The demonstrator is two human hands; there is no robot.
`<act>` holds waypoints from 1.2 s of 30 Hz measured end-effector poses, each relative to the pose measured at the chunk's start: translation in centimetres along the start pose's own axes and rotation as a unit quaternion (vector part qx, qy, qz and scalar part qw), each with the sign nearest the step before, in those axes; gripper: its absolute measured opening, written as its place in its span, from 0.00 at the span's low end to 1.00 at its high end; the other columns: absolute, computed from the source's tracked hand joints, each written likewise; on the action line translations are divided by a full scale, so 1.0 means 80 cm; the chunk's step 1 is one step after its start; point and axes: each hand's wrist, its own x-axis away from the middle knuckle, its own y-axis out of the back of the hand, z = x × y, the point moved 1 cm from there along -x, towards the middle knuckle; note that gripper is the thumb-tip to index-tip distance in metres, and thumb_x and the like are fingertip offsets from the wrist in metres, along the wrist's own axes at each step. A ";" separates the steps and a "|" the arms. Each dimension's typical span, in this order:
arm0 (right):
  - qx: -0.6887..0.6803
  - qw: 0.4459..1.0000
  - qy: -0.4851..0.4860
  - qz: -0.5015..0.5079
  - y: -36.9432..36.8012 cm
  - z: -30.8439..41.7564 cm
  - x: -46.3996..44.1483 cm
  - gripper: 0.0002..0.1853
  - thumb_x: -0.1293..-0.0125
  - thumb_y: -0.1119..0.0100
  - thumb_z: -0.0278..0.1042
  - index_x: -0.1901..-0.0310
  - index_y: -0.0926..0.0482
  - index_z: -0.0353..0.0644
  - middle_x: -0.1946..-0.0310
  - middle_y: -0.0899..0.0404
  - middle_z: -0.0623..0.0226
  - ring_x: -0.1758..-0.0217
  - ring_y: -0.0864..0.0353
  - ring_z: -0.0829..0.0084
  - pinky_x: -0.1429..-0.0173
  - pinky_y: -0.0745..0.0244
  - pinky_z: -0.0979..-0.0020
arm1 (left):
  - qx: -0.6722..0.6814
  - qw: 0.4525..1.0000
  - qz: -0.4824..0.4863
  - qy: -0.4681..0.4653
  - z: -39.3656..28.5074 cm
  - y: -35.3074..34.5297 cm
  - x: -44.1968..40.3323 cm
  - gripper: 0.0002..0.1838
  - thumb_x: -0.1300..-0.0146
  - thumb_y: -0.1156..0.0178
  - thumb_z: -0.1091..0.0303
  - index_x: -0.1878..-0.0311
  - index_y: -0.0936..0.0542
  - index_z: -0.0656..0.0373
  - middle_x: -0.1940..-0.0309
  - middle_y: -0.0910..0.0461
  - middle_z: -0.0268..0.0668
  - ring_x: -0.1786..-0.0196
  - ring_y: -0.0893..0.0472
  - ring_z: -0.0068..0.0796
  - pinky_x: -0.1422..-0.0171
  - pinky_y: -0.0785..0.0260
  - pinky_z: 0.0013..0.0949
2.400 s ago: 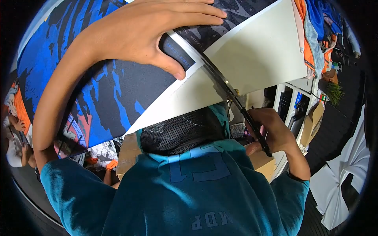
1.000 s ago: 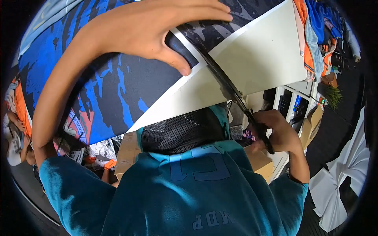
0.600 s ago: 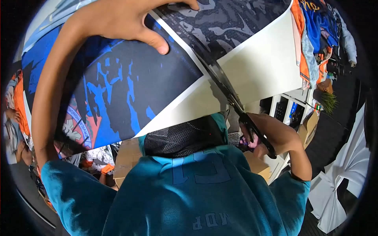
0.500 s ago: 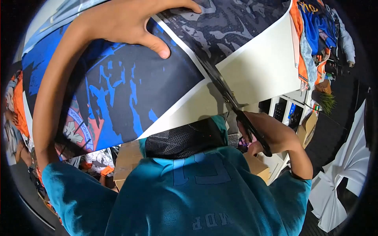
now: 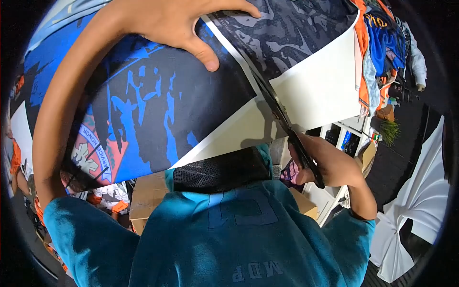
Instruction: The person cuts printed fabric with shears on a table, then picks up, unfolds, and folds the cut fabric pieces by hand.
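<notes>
Large scissors (image 5: 277,107) lie across a printed sheet, their handles in my right hand (image 5: 330,160). The blades point up and left along the white strip between a blue-and-black printed panel (image 5: 143,110) and a black-and-grey patterned panel (image 5: 296,36). My left hand (image 5: 186,28) rests spread on the sheet, thumb on the blue-and-black panel and a finger reaching over the grey pattern. White unprinted material (image 5: 325,86) borders both panels. A red round emblem (image 5: 91,158) shows near the lower left corner.
Orange and blue garments (image 5: 373,48) hang at the upper right. Below them stand a white shelf unit (image 5: 342,138) and a small green plant (image 5: 387,131). Cardboard boxes (image 5: 148,196) sit under the sheet. A white draped cloth (image 5: 416,201) is at the far right.
The sheet has shifted down and right, showing more of the emblem and grey pattern. My left hand first slid back to the left, then moved right with the sheet. The scissors stand more steeply.
</notes>
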 end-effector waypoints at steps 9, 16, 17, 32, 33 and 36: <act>-0.022 1.000 0.016 -0.012 0.004 0.001 0.000 0.40 0.52 0.38 0.70 0.64 0.31 0.32 0.77 0.33 0.65 0.77 0.41 0.69 0.71 0.44 0.69 | -0.042 0.999 0.017 0.028 -0.008 0.006 0.000 0.52 0.55 0.35 0.32 0.31 0.41 0.51 0.29 0.49 0.47 0.30 0.44 0.51 0.28 0.51 0.54; 0.027 0.999 0.034 -0.030 0.005 -0.001 0.001 0.39 0.52 0.37 0.70 0.64 0.31 0.31 0.78 0.33 0.64 0.78 0.42 0.69 0.71 0.45 0.70 | -0.021 1.000 0.010 0.018 -0.004 0.002 -0.003 0.52 0.56 0.35 0.32 0.31 0.41 0.51 0.29 0.49 0.47 0.30 0.45 0.51 0.28 0.51 0.54; 0.023 0.999 0.030 -0.030 0.005 -0.001 0.001 0.39 0.52 0.37 0.69 0.64 0.31 0.31 0.78 0.34 0.64 0.78 0.42 0.69 0.71 0.45 0.70 | -0.029 0.999 0.010 0.020 -0.005 0.002 -0.002 0.53 0.56 0.35 0.32 0.31 0.41 0.51 0.29 0.49 0.47 0.29 0.45 0.51 0.28 0.51 0.54; 0.065 0.996 0.014 -0.051 0.002 0.000 0.004 0.40 0.51 0.33 0.64 0.58 0.31 0.27 0.76 0.32 0.62 0.77 0.41 0.69 0.72 0.44 0.69 | -0.055 0.998 0.012 0.027 -0.005 0.003 -0.003 0.54 0.57 0.37 0.29 0.31 0.42 0.51 0.29 0.49 0.47 0.29 0.45 0.50 0.27 0.53 0.56; 0.062 0.997 0.007 -0.044 0.003 0.003 0.003 0.40 0.51 0.33 0.63 0.58 0.31 0.27 0.76 0.31 0.62 0.77 0.41 0.69 0.72 0.44 0.69 | -0.058 0.998 0.011 0.026 -0.005 0.003 -0.003 0.54 0.56 0.38 0.29 0.31 0.42 0.51 0.29 0.49 0.47 0.29 0.44 0.50 0.27 0.53 0.55; 0.058 0.998 0.003 -0.037 0.003 0.001 0.004 0.40 0.50 0.34 0.62 0.56 0.31 0.26 0.75 0.31 0.61 0.77 0.41 0.68 0.72 0.44 0.69 | -0.051 0.998 0.012 0.028 -0.005 0.002 -0.002 0.54 0.56 0.38 0.29 0.31 0.42 0.51 0.29 0.49 0.47 0.29 0.44 0.50 0.27 0.52 0.55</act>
